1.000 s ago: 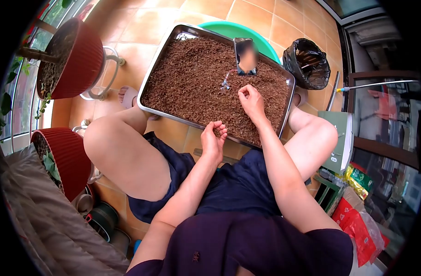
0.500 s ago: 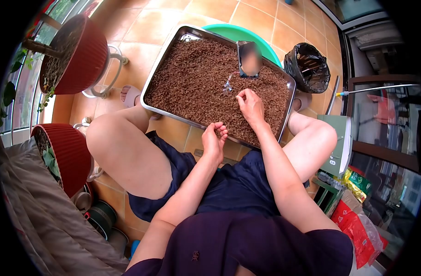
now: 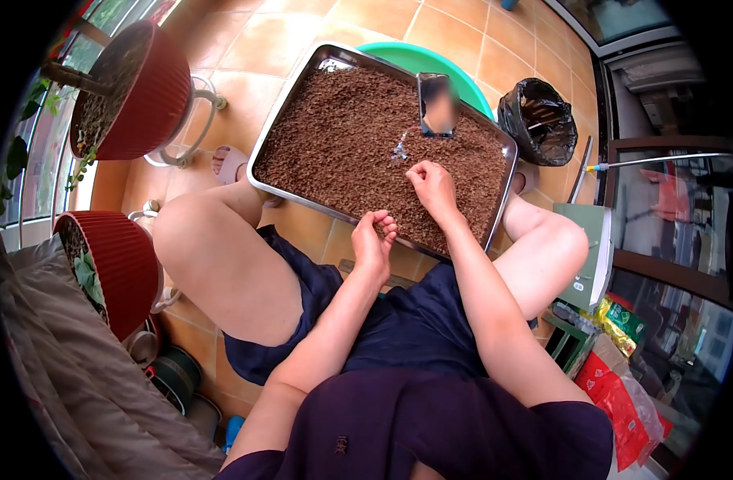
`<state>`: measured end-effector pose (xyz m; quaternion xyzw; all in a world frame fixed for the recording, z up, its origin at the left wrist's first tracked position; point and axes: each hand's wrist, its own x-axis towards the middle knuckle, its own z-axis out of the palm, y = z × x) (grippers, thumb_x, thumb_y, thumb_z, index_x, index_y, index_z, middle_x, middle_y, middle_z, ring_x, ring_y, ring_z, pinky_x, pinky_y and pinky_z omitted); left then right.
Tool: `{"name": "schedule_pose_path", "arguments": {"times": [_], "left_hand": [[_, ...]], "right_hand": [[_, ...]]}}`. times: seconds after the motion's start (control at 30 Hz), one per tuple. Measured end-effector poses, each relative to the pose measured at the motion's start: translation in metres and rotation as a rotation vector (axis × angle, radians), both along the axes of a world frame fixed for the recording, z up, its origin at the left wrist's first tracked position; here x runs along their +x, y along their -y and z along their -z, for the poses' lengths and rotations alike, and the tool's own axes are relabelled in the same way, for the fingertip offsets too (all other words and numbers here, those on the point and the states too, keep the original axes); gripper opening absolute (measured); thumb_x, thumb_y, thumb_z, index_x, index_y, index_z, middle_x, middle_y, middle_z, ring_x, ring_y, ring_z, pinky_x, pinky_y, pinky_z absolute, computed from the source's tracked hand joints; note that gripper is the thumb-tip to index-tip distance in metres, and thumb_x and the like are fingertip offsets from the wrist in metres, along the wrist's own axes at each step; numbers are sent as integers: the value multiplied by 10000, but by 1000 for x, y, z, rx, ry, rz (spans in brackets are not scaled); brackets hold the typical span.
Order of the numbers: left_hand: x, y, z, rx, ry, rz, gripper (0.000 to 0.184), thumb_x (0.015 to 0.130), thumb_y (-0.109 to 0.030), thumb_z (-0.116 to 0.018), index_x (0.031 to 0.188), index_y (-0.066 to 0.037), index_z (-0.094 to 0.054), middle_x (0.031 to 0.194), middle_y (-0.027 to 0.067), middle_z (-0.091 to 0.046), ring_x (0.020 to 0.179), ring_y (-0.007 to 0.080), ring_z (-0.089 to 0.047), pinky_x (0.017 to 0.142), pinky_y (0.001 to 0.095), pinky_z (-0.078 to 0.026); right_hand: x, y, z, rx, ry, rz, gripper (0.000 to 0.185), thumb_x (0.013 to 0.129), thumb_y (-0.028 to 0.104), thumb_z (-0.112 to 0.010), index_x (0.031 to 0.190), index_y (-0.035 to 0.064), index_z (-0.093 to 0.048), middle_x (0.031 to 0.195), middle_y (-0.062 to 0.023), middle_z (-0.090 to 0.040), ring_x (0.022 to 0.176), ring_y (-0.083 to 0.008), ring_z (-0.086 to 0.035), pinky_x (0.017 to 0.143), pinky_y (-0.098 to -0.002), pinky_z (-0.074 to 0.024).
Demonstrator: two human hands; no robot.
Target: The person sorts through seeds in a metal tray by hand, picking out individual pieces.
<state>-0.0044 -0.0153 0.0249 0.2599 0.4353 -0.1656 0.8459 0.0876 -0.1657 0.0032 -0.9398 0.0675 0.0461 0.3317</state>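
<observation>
A metal tray (image 3: 285,194) filled with loose brown granules (image 3: 334,136) lies in front of my knees. My right hand (image 3: 434,190) is over the right half of the granules, thumb and fingertips pinched together; what they hold, if anything, is too small to see. At the tray's near edge, my left hand (image 3: 372,238) has its fingers curled inward with the palm turned to the side and up. Its contents are hidden. Beyond my right hand, a small cluster of bluish-white bits (image 3: 399,150) rests on the granules. A phone-like dark panel (image 3: 436,130) with a blurred screen stands at the far side.
A green basin (image 3: 430,60) shows beneath the tray's far edge. To the right stands a bin lined with a black bag (image 3: 538,120). Red plant pots (image 3: 154,96) are on the left. A green box (image 3: 586,240) and red packaging (image 3: 622,408) lie by my right leg.
My right hand has shifted slightly left and toward me over the granules, still pinched. My left hand stays nearly the same.
</observation>
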Motion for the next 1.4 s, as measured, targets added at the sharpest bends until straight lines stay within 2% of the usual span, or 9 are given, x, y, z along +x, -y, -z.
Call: {"name": "schedule_pose_path", "arguments": {"times": [0.17, 0.27, 0.5, 0.7, 0.8, 0.83, 0.97, 1.17, 1.4], "left_hand": [[2, 3, -4, 24, 41, 27, 275, 1029, -255, -448, 1025, -22, -593, 865, 48, -607, 756, 133, -581, 681, 265, -481], [4, 2, -5, 35, 85, 74, 284, 1038, -256, -449, 1042, -19, -606, 870, 44, -616, 752, 122, -581, 674, 262, -483], [4, 4, -10, 4, 235, 152, 248, 1020, -230, -524, 1109, -25, -631, 907, 8, -632, 770, 85, -570, 688, 232, -464], [9, 5, -10, 194, 363, 280, 218, 988, -210, -612, 1108, -36, -665, 872, -26, -627, 725, 40, -517, 634, 188, -414], [11, 6, -24, 265, 390, 420, 229, 981, -233, -634, 1105, -44, -672, 835, -41, -605, 698, 30, -486, 614, 176, -390], [10, 7, -24, 250, 380, 424, 230, 982, -237, -635, 1104, -46, -672, 830, -44, -600, 695, 29, -484, 613, 177, -390], [5, 10, -10, 161, 366, 373, 228, 980, -263, -641, 1073, -61, -688, 814, -57, -609, 674, 20, -487, 586, 177, -387], [7, 10, -4, 117, 402, 328, 211, 996, -262, -613, 1054, -72, -685, 825, -59, -617, 683, 17, -502, 591, 174, -401], [8, 8, -7, 48, 403, 305, 181, 1019, -215, -566, 1055, -57, -647, 893, -14, -633, 740, 53, -532, 677, 205, -444]], "right_hand": [[-20, 18, -16, 543, -301, 237, 226, 923, 248, -704, 921, 22, -703, 746, -6, -661, 683, -48, -604, 585, -226, -489], [-30, 23, -28, 869, -403, 289, 211, 930, 246, -702, 973, 40, -695, 809, 8, -661, 663, -57, -594, 572, -219, -484], [-44, 16, -57, 1132, -473, 236, 202, 958, 223, -666, 1073, 57, -656, 920, -5, -684, 744, -64, -628, 642, -197, -488], [-51, 15, -77, 954, -404, 221, 192, 968, 208, -642, 1022, 25, -656, 975, -45, -700, 827, -88, -667, 651, -219, -512], [-54, 9, -75, 538, -212, 21, 154, 938, 164, -650, 923, 12, -664, 932, -65, -693, 800, -122, -673, 641, -267, -520], [-57, 5, -77, 355, 13, -102, 103, 884, 118, -669, 876, 15, -668, 867, -93, -659, 753, -195, -670, 636, -323, -519], [-62, -2, -91, 121, 260, -363, 73, 861, 86, -668, 908, 33, -683, 816, -116, -605, 725, -291, -634, 651, -367, -512], [-68, -4, -100, 182, 249, -325, 107, 854, 65, -684, 953, 29, -672, 825, -98, -613, 751, -248, -651, 651, -339, -518], [-77, -5, -89, 456, 2, -26, 111, 889, 55, -683, 972, 2, -631, 841, -73, -672, 732, -123, -659, 637, -267, -533]]}}
